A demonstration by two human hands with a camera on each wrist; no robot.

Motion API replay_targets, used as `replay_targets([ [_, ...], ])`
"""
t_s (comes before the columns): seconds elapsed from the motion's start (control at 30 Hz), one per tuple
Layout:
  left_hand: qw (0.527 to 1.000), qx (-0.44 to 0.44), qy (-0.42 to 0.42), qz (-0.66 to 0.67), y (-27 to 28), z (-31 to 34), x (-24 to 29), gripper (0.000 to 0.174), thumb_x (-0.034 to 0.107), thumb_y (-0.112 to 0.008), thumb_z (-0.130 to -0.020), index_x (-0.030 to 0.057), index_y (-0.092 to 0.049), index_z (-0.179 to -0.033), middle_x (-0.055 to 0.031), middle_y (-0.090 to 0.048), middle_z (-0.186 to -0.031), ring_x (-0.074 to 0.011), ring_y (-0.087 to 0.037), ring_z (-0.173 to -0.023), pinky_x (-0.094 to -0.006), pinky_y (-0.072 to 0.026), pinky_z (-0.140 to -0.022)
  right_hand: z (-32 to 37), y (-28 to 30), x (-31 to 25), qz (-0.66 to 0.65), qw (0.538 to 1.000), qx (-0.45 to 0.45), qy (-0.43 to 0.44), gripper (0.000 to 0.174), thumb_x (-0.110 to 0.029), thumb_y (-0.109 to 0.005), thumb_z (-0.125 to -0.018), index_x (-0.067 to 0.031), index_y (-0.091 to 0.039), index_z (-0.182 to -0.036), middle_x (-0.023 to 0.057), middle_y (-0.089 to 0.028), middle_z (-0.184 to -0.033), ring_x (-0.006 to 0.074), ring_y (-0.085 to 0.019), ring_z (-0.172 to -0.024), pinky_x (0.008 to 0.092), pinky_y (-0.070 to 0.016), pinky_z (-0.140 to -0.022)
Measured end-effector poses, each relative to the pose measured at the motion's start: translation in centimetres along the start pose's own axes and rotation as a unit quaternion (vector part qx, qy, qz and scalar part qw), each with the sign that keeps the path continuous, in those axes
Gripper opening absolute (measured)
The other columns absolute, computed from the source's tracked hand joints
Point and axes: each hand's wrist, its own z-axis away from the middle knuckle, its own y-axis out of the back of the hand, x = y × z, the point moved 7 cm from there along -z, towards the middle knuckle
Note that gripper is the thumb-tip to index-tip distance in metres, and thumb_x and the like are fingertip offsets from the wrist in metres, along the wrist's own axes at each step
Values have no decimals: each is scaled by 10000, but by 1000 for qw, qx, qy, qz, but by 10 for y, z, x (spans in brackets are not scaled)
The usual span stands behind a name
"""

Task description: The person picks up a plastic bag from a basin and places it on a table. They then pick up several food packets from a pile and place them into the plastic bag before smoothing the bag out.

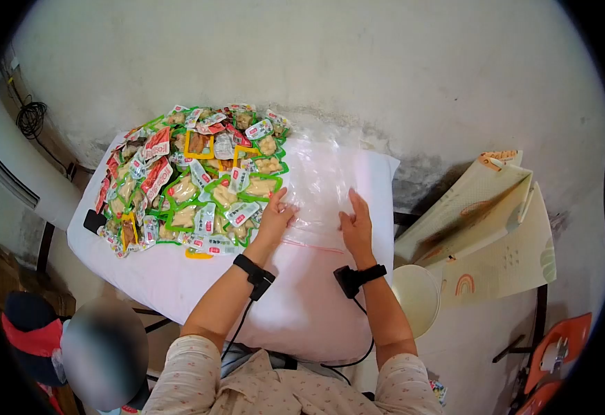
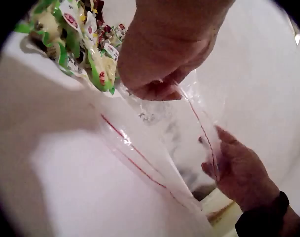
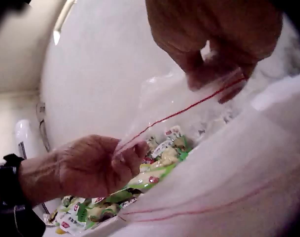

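Grey-white plaster wall (image 1: 358, 62), stained and scuffed along its lower edge, backs a table (image 1: 302, 297) spread with smooth, pinkish-white cloth. From the head view, a loose heap of glossy snack packets (image 1: 223, 190) covers the table's left part, green, yellow and red margins crumpled over pale, lumpy contents. Just beside it, on the right, a thin clear plastic bag (image 1: 316, 183) lies wrinkled and shiny, a red line (image 1: 316, 247) crossing near its mouth. The left hand (image 1: 272, 220) and right hand (image 1: 359, 225) flank the bag, black bands strapped round both wrists; their grip is hard to tell at this angle. Right of the table stand a folded, softly padded mat (image 1: 499, 270) printed with a rainbow and a round, pale bucket (image 1: 416, 301). Through the left wrist view, the bag's upper film is raised, its red edge stretched taut from the left hand down to the right, whose fingers pinch the translucent plastic; two more thin red lines run slantwise over the white below. Across the right wrist view, both hands pinch that film between thumb and fingers, the red edge drawn straight between them, with packets showing blurred beneath and behind the clear sheet
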Motion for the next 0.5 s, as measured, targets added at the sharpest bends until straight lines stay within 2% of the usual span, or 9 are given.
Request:
replay_targets([
  [0.03, 995, 35, -10, -93, 11, -6, -10, 627, 88, -597, -840, 94, -298, -1391, -38, -594, -919, -99, -528, -689, -229, -436, -615, 6, -2, 26, -27, 993, -16, -113, 496, 50, -525, -821, -71, -469, -1298, 117, -425, -1325, 84, -509, -632, 213, -466, -562],
  [0.13, 967, 81, -33, -241, 25, -8, -17, 627, 55, -598, -805, 75, -326, -1370, -80, -600, -942, -159, -559, -704, -281, -466, -648, 17, -5, 54, 3, 984, -55, -167, 494, 21, -549, -807, -71, -480, -1287, 106, -468, -1280, 99, -530, -659, 229, -477, -609],
  [0.2, 949, 90, -48, -297, 20, 0, -11, 619, 39, -601, -785, 66, -354, -1353, -99, -593, -946, -177, -568, -734, -292, -471, -662, 17, -5, 59, 86, 987, -57, -122, 494, 7, -559, -799, -66, -482, -1282, 111, -486, -1261, 125, -546, -684, 246, -487, -652],
  [0.27, 883, 101, -119, -443, 6, 15, 12, 558, 37, -600, -771, 52, -424, -1300, -152, -561, -1025, -231, -580, -839, -330, -478, -725, 16, -6, 53, 167, 981, -58, -74, 496, -7, -569, -791, -61, -484, -1277, 116, -503, -1242, 151, -561, -709, 264, -497, -695],
  [0.33, 855, 88, -131, -495, 2, 21, 17, 535, 36, -608, -762, 45, -452, -1273, -175, -546, -1069, -271, -576, -869, -355, -474, -755, 18, -9, 48, 181, 973, -93, -107, 454, -57, -565, -797, -15, -486, -1242, 170, -493, -1246, 330, -515, -1101, 359, -445, -906],
  [0.37, 824, 76, -145, -543, -3, 24, 18, 512, 34, -617, -753, 39, -480, -1246, -198, -531, -1114, -311, -571, -898, -381, -470, -786, 19, -8, 46, 181, 973, -94, -109, 454, -57, -565, -797, -15, -486, -1242, 170, -493, -1246, 330, -515, -1101, 359, -445, -906],
  [0.4, 824, 75, -142, -543, -4, 28, 19, 512, 34, -617, -753, 39, -480, -1246, -198, -531, -1114, -311, -571, -898, -381, -470, -786, 20, -9, 43, 208, 968, -105, -89, 458, -73, -565, -794, -6, -485, -1240, 178, -484, -1260, 334, -505, -1115, 369, -433, -923],
  [0.47, 736, 52, -189, -648, -17, 34, 25, 479, 45, -604, -763, 42, -492, -1229, -193, -435, -1284, -365, -455, -1133, -445, -396, -928, 22, -11, 42, 234, 963, -115, -69, 463, -89, -566, -791, 4, -483, -1237, 186, -475, -1275, 338, -496, -1129, 379, -421, -940],
  [0.5, 736, 52, -189, -648, -20, 37, 27, 479, 45, -604, -763, 42, -492, -1229, -193, -435, -1284, -365, -455, -1133, -445, -396, -928, 22, -12, 43, 244, 960, -124, -64, 466, -90, -567, -789, 9, -480, -1236, 195, -470, -1279, 337, -493, -1136, 380, -421, -941],
])
